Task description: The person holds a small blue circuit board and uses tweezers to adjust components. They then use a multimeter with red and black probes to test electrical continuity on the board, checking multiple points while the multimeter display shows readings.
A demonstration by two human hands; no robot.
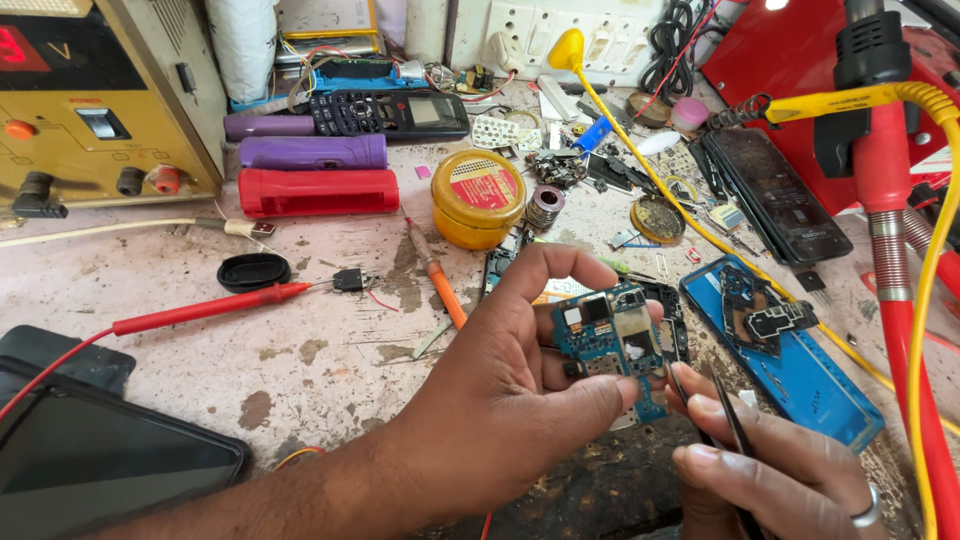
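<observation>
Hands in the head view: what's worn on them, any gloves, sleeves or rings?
Both hands are bare, no gloves. The left hand and its forearm show no sleeve, watch or ring in view. The right hand wears a plain silver-coloured ring on one finger; its wrist is cut off by the frame, so any sleeve there cannot be seen.

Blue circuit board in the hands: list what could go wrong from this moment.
1. The left hand pinches the blue circuit board only by its edges above the bench; it could slip and drop onto the loose parts below.
2. The tweezers in the right hand point at the board; a slip might scratch or knock off a small component.
3. The yellow cable runs close by and could snag a hand.
</observation>
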